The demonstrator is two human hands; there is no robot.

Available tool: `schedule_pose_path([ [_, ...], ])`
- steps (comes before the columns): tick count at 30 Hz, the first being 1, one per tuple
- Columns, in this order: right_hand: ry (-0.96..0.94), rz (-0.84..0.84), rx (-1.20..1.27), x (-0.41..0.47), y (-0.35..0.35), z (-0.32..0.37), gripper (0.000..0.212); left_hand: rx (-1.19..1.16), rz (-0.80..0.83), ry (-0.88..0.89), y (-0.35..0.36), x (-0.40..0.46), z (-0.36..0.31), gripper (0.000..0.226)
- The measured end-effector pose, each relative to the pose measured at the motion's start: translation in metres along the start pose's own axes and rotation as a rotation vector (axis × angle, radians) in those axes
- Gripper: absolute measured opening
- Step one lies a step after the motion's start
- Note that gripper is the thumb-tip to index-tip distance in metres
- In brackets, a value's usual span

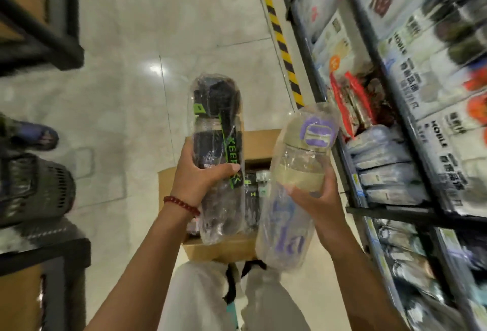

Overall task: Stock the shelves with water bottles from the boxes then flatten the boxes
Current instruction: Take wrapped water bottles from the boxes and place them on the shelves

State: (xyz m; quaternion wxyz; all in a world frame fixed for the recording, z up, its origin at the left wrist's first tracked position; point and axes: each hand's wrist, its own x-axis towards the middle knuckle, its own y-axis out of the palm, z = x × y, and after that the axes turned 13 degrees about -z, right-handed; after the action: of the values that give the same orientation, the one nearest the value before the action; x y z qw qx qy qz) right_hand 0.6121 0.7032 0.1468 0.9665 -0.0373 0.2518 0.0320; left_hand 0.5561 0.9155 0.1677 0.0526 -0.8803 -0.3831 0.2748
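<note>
My left hand (200, 175) grips a black water bottle (216, 130) with green lettering, wrapped in clear plastic and held upright. My right hand (320, 206) holds a clear and beige water bottle (300, 164) with a purple lid and purple lettering, also in a plastic bag. Both bottles hang above an open cardboard box (226, 247) on the floor. More wrapped dark bottles (254, 193) show inside the box between my hands.
A metal shelf rack (395, 109) full of packaged goods runs along the right. Yellow-black hazard tape (279, 38) marks the floor by its base. A dark basket (34, 188) and black shelving (42, 30) stand on the left, where another person's sandalled foot (39, 135) shows.
</note>
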Motion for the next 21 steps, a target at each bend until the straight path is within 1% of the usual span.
schedule_pose_path([
  [1, -0.043, 0.016, 0.022, -0.01, -0.008, 0.015, 0.082, -0.018, 0.007, 0.029, -0.005, -0.011, -0.016, 0.095],
  [3, -0.111, 0.046, 0.05, -0.031, -0.024, 0.043, 0.082, -0.038, 0.02, 0.096, -0.014, -0.035, -0.042, 0.078],
  [5, -0.169, 0.076, 0.088, -0.053, -0.038, 0.066, 0.084, -0.066, 0.036, 0.147, -0.021, -0.057, -0.061, 0.07],
  [8, -0.236, 0.071, 0.139, -0.078, -0.048, 0.096, 0.077, -0.099, 0.072, 0.186, -0.025, -0.09, -0.08, 0.074],
  [10, -0.308, 0.05, 0.14, -0.087, -0.052, 0.115, 0.081, -0.094, 0.101, 0.222, -0.025, -0.108, -0.088, 0.08],
  [13, -0.368, 0.047, 0.176, -0.106, -0.062, 0.141, 0.086, -0.063, 0.164, 0.271, -0.028, -0.125, -0.101, 0.09],
  [15, -0.396, 0.013, 0.193, -0.123, -0.071, 0.152, 0.091, -0.048, 0.205, 0.315, -0.031, -0.13, -0.115, 0.09],
  [17, -0.452, -0.053, 0.166, -0.139, -0.078, 0.158, 0.094, -0.047, 0.246, 0.382, -0.033, -0.133, -0.133, 0.088],
  [21, -0.516, -0.268, 0.106, -0.178, -0.089, 0.16, 0.095, -0.113, 0.34, 0.501, -0.035, -0.142, -0.164, 0.094],
])
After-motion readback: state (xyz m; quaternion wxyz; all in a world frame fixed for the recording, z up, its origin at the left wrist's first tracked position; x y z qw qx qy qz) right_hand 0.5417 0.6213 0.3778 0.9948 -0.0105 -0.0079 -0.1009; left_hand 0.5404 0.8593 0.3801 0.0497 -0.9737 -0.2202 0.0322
